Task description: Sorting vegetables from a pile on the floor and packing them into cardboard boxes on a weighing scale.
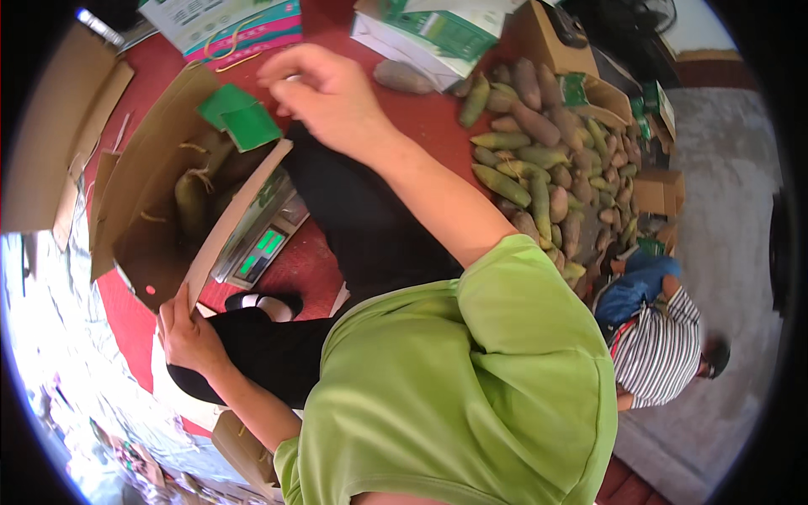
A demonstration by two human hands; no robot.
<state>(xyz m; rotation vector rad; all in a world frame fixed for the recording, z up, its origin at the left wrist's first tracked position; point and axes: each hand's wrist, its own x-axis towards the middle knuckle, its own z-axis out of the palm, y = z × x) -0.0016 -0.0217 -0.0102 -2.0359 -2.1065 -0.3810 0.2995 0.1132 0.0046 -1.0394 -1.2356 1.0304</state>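
Observation:
An open cardboard box (206, 265) sits at the left on an electronic scale (244, 268) with a lit green display. In it lie long green radish-like vegetables (191, 202), some with straw-coloured ties. My left hand (187, 332) grips the box's near wall at its lower corner, fingers over the rim. Above the far end of the box, my right hand (330, 99) is raised with fingers bent and apart. A small whitish spot shows at its fingers, too small to name. A green card flap (242, 118) stands at the box's far end, just below that hand.
A large heap of green and brownish radish-like vegetables (539, 160) covers the red floor at the right. One lies alone (402, 77) near a white-and-green carton (429, 42). A colourful gift box (223, 29) stands at the back. A person in a striped shirt (656, 353) crouches at the right.

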